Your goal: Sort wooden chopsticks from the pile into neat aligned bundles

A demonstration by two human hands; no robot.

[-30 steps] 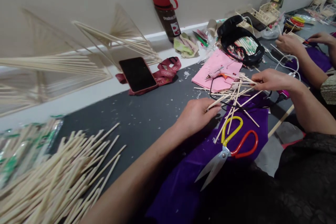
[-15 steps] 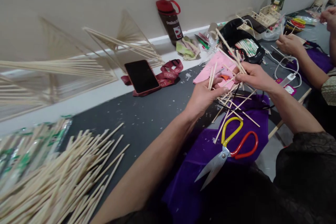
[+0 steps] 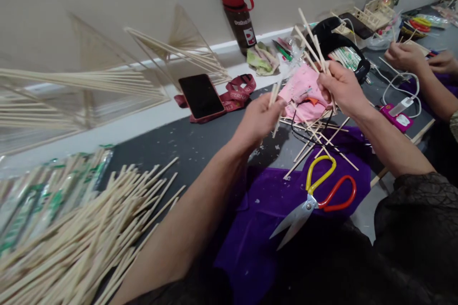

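My left hand (image 3: 260, 116) is closed round a few short wooden sticks (image 3: 274, 94), above the dark table. Farther right, my right hand (image 3: 339, 86) grips several longer wooden sticks (image 3: 312, 38) that fan up and to the left. Below the hands, loose sticks (image 3: 334, 150) lie crossed near a thin black cord. Pink paper (image 3: 304, 88) with an orange scrap on it is just behind them. Scissors (image 3: 309, 204) with one yellow and one red handle lie spread on purple cloth (image 3: 265, 200) in front of me.
A pile of wooden sticks (image 3: 89, 228) and plastic-wrapped bundles (image 3: 53, 190) fill the near left. Behind are string-like stick frames (image 3: 179, 52), a phone (image 3: 202, 96) on a red lanyard and a bottle (image 3: 239, 24). At right are a white cable, a pink device (image 3: 396, 118) and another person's hands (image 3: 406, 57).
My hands have moved apart, the left one leftward with its short sticks. The sticks in my right hand now stand clear of the left. The view has shifted slightly.
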